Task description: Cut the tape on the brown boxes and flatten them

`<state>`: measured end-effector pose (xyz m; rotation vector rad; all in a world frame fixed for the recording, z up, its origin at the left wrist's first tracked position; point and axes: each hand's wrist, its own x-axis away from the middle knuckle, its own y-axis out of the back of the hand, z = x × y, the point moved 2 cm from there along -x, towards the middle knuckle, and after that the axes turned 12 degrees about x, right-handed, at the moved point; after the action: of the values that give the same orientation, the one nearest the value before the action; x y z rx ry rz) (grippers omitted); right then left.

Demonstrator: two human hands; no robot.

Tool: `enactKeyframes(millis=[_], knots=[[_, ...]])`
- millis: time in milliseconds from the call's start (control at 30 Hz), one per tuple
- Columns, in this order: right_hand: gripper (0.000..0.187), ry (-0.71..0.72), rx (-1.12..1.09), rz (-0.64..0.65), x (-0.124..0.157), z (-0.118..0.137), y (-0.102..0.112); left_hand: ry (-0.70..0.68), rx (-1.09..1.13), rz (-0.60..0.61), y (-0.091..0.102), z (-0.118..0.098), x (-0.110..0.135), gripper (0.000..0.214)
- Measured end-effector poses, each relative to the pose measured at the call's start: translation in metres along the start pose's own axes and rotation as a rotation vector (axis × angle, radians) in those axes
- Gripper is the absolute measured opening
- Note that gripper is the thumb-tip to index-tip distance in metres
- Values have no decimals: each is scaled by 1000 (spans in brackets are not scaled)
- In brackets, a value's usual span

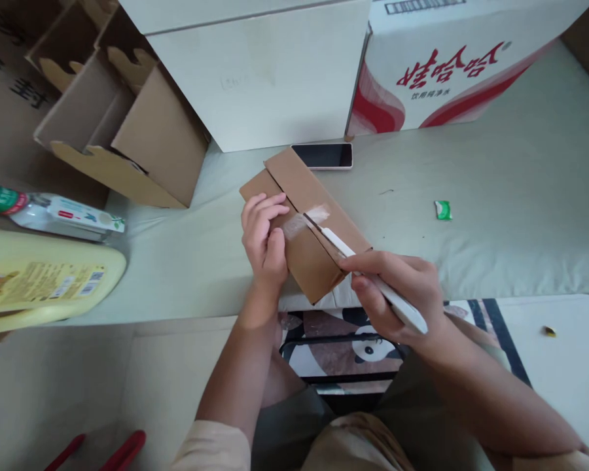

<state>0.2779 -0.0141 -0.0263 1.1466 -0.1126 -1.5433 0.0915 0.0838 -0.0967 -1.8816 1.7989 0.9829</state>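
- left hand (pixel 264 239) lies open on small cardboard box (pixel 310 265), gripping nothing.
- right hand (pixel 397 288) closed round white knife (pixel 341 247), tip on seam tape (pixel 307 219).
- judgement: tape-slitting step; calls for a shallow, steady stroke.

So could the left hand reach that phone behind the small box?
Probably yes. The left hand rests on the small cardboard box, and the phone lies uncovered just past the box's far end. Only the box lies between, low enough to reach over. The right hand grips a knife.
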Motion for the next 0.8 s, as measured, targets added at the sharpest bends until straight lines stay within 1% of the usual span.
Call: enactKeyframes(millis=[167,300,500,667,800], knots=[[10,27,0,23,0,-1,-3,-17,1,3,0,1,0,26],[11,19,15,18,1,-2,-4,-16,-6,3,0,2,1,26],[11,27,51,34,0,4,-8,-30,-20,17,0,3,1,26],[11,-19,55,82,-2,5,-11,-52,-8,15,-2,3,1,25],[12,-59,17,110,-3,2,-12,-44,-1,12,-3,2,0,26]])
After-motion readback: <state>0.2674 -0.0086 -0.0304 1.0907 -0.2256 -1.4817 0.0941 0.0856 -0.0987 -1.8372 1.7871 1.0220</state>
